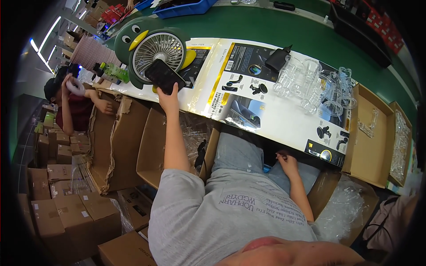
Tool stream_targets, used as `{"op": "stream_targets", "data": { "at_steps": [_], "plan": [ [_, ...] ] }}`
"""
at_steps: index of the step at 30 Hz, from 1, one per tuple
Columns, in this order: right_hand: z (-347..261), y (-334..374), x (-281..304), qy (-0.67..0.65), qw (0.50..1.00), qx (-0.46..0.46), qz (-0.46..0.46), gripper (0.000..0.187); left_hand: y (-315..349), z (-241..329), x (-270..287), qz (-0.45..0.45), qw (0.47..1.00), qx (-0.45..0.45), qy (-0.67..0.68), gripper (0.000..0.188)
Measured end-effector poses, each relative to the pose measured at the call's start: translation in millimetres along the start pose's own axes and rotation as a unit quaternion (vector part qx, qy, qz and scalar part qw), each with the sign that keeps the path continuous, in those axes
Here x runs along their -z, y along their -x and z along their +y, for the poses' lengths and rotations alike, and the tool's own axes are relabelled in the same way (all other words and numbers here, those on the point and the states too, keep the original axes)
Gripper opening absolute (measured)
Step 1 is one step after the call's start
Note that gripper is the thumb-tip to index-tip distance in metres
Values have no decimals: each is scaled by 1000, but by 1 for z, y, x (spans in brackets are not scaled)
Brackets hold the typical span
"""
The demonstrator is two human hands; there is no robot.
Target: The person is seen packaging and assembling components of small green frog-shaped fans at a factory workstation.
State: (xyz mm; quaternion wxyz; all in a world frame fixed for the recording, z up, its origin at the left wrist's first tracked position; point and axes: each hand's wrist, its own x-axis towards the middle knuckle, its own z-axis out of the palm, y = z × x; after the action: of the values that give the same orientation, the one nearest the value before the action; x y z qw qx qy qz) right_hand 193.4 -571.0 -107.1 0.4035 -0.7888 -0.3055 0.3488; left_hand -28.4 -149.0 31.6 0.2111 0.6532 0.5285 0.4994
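My left hand (167,100) is closed round the lower end of a black smartphone (164,76), whose screen is dark. The phone is in front of a green penguin-shaped fan (165,48) with a round white grille, standing at the table's left end. Over my lap, by the table's near edge, my right hand (289,166) has its fingers curled together; what they hold, if anything, I cannot make out. Several clear plastic parts (310,84) stand and lie on the right of the printed sheet (284,119) covering the table. A black power adapter (278,58) lies beside them.
An open cardboard tray (366,164) with a few clear pieces adjoins the table's right end. Open cartons (133,133) flank my legs, and stacked boxes (75,217) fill the left floor. A co-worker (73,104) is at the left. A green bottle (113,72) stands near the fan.
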Motion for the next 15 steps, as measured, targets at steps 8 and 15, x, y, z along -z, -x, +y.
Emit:
{"op": "stream_targets", "data": {
  "at_steps": [8,15],
  "plan": [
    [0,0,2,19,1000,5,3,21,5,-19,3,-12,998,-55,3,49],
    [-2,0,-1,22,1000,-1,2,20,1,-27,6,-14,999,-31,38,49]
  ]
}}
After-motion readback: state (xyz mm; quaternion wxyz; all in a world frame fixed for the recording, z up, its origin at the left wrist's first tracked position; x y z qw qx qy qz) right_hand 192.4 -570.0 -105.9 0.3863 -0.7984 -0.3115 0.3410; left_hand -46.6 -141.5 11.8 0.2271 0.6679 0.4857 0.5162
